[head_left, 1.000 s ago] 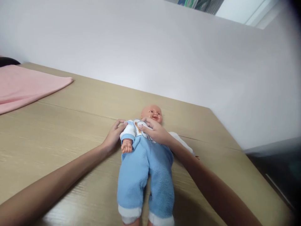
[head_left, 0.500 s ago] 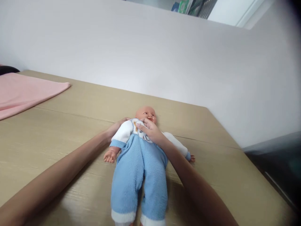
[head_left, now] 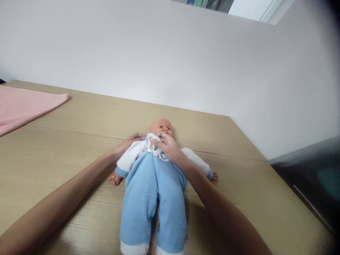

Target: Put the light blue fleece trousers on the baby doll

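Note:
A baby doll [head_left: 160, 125] lies on its back on the table, its head away from me and its arms spread. It wears a fleecy blue-and-white romper [head_left: 140, 198] with a printed white chest. My right hand [head_left: 170, 148] lies across the chest, thumb and fingers closed on the romper near the collar, just below the doll's chin. At the doll's shoulder on the left side, my left hand [head_left: 136, 137] has its curled fingers at the collar edge; their tips are partly hidden there.
The wooden table [head_left: 79, 159] has a seam running across it. A pink cloth [head_left: 29, 104] lies at the far left. A pale wall [head_left: 132, 53] rises behind the table, with an opening at the top. Something dark [head_left: 305, 173] stands beyond the right edge.
The doll's arm on the left side has swung slightly outward. Both hands stay at the collar, the left one's fingers showing more now. The camera view has shifted a little.

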Demonstrator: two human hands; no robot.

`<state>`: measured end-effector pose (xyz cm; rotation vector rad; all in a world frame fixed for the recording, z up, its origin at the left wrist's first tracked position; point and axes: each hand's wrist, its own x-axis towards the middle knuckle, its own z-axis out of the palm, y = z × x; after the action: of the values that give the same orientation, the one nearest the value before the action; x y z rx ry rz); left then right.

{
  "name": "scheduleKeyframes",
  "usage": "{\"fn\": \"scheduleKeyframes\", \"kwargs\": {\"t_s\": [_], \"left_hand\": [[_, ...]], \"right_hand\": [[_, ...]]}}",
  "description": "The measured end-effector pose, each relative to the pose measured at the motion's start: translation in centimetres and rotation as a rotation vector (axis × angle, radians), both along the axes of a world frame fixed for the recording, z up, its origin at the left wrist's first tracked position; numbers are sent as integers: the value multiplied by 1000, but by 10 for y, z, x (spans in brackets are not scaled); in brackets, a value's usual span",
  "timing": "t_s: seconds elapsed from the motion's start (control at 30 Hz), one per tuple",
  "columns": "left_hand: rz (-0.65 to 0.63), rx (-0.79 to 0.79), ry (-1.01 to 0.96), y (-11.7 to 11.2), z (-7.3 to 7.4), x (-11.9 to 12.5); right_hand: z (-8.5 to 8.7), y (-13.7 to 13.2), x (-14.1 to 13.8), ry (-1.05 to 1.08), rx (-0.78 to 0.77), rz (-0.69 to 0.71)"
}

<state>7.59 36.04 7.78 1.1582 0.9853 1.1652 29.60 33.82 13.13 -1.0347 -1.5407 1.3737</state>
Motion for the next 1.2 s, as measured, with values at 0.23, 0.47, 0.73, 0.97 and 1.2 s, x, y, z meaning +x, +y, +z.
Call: {"fn": "scheduleKeyframes", "kwargs": {"t_s": [0.23,0.47,0.73,0.97,1.2], "left_hand": [[-229,46,356,-8,31,-40],[-310,80,452,-4,36,-52],[-420,97,793,-8,45,-53],[-153,325,1113,-28,72,-38],[-271,843,988,-52,77,72]], "right_hand": [[9,-15,8,-298,161,-120],[30,-15,52,-631,237,-120],[15,-40,111,-752,314,-109],[-35,-108,189,-727,413,-311],[-53,-117,215,-508,264,-414]]}}
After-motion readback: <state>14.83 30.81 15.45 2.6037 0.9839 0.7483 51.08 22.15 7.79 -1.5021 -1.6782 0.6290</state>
